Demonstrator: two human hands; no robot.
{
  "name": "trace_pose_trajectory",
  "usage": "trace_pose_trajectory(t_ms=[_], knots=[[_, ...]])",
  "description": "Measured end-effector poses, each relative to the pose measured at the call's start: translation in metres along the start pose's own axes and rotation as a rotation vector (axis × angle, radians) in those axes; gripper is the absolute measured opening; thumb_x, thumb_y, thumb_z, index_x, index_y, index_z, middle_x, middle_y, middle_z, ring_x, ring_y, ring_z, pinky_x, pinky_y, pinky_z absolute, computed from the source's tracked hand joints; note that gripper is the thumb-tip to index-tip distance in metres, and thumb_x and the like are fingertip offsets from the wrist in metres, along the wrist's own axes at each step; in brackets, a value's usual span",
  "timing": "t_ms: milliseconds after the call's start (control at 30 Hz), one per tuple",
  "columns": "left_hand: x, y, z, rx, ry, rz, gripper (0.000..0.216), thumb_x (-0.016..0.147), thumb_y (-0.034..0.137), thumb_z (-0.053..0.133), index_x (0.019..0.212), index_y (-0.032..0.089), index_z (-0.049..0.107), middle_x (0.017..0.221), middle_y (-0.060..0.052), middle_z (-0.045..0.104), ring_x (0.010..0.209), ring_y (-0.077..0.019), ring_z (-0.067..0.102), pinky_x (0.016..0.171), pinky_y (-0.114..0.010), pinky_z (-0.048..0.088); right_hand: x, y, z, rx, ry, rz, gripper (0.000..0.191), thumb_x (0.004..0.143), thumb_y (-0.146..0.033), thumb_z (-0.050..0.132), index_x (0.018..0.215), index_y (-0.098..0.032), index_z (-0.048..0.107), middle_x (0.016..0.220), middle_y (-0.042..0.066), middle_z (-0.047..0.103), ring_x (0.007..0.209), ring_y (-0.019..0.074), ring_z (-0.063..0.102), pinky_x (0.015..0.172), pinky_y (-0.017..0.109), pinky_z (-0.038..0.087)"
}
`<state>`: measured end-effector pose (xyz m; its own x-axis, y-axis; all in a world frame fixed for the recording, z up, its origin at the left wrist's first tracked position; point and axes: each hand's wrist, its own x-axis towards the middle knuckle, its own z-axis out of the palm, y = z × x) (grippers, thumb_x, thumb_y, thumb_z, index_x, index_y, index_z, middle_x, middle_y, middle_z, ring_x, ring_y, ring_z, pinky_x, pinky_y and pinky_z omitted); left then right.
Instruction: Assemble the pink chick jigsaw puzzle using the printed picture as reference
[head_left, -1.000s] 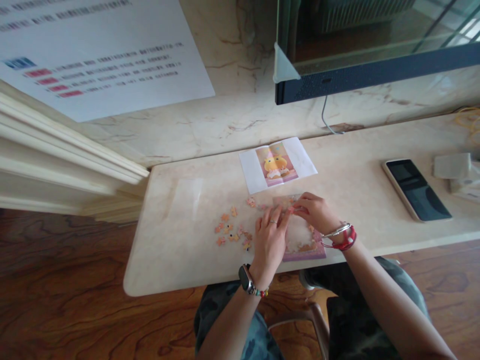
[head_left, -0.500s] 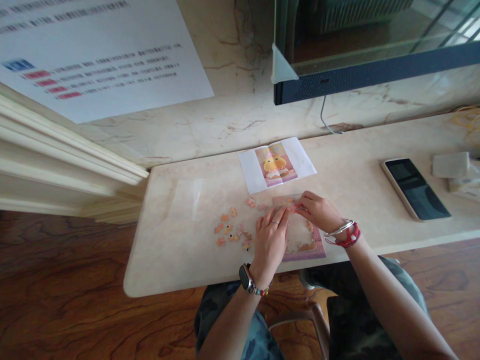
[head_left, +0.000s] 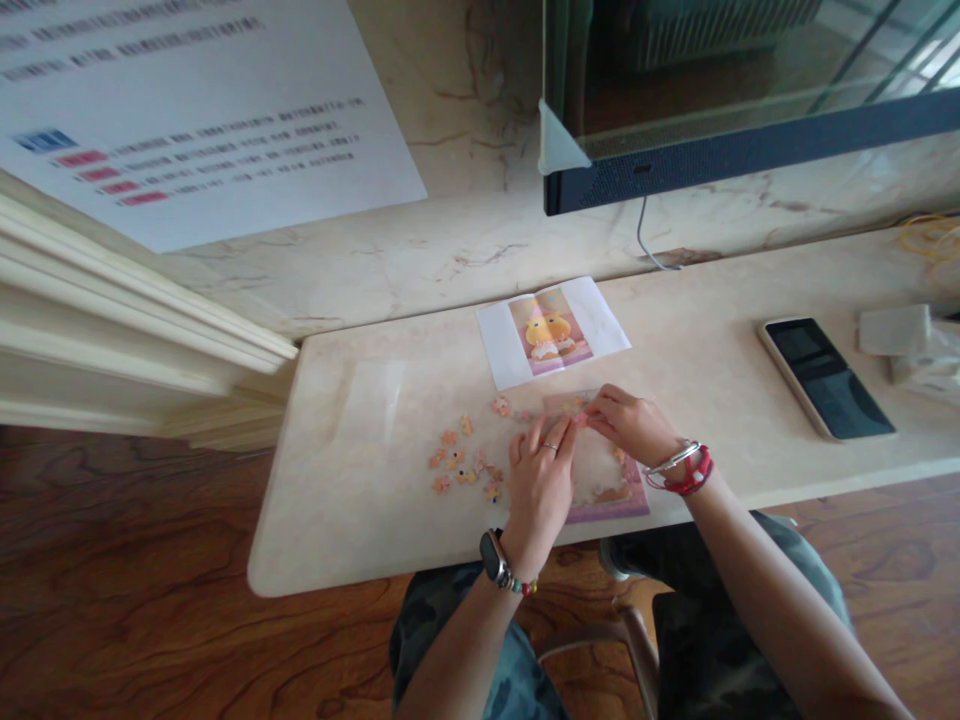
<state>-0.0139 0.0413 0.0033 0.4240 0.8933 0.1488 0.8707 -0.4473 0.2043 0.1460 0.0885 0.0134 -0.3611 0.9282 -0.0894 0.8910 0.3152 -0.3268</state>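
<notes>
A puzzle [head_left: 636,492] lay flat near the front edge of the table [head_left: 360,510]. Its pink and purple border was there, but the middle was a pale gap with bumpy sides. The bottom strip of the border sat just inside the table's front edge.

The left hand [head_left: 541,482] lay over the left side of the puzzle, palm down. Its fingers were a little bent and close together. The right hand [head_left: 631,425] came in from the other side, with its thumb and fingers bunched nearly shut. The tips of both hands met near the top of the puzzle, by a small pink bit. I could not tell if either hand had hold of a piece, because the fingers hid it.

Loose pieces [head_left: 466,462], mostly orange, pink and yellow, were spread out between the table's left edge and the puzzle. Behind the puzzle, near the back edge, a white sheet [head_left: 553,332] showed a picture of a round yellow toy. A dark-screened phone [head_left: 827,378] lay far to the right, with a small white box [head_left: 894,330] just beside it.
</notes>
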Motion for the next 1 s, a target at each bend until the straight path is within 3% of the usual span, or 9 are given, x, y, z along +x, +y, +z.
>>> trace_pose_trajectory(t_ms=[433,700,867,1000], knots=[[0.003,0.003,-0.001,-0.028,-0.005,0.011,0.042,0.082,0.017,0.040,0.122,0.028,0.038,0.118,-0.005,0.049,0.105,-0.0201,0.043,0.085,-0.039,0.038,-0.004,-0.001,0.006,-0.011,0.043,0.041,0.027,0.083,-0.029,0.040,0.083,-0.023,0.066,0.082,0.004,0.058,0.066,0.0102,0.053,0.057,0.020,0.036],[0.005,0.008,-0.001,0.002,0.002,0.040,0.041,0.082,0.015,0.038,0.121,0.024,0.039,0.122,-0.005,0.047,0.110,-0.0208,0.040,0.087,-0.039,0.036,-0.008,0.009,0.006,0.016,0.007,-0.099,0.028,0.084,-0.022,0.037,0.096,-0.026,0.062,0.088,0.004,0.057,0.068,0.0101,0.053,0.061,0.019,0.039],[0.006,0.007,0.001,-0.017,-0.024,0.066,0.040,0.083,0.014,0.035,0.122,0.022,0.038,0.122,-0.006,0.047,0.108,-0.0184,0.041,0.087,-0.037,0.036,-0.012,0.026,0.001,0.196,0.186,-0.089,0.028,0.082,-0.020,0.038,0.098,-0.019,0.061,0.084,0.006,0.057,0.073,0.0118,0.054,0.067,0.021,0.042],[0.007,0.006,0.001,-0.034,-0.034,0.062,0.038,0.083,0.016,0.034,0.120,0.022,0.039,0.122,-0.004,0.047,0.106,-0.0181,0.041,0.088,-0.037,0.035,-0.023,0.060,-0.010,0.202,0.267,0.026,0.024,0.077,-0.023,0.047,0.095,-0.017,0.062,0.081,0.005,0.057,0.055,0.0089,0.049,0.059,0.023,0.043]])
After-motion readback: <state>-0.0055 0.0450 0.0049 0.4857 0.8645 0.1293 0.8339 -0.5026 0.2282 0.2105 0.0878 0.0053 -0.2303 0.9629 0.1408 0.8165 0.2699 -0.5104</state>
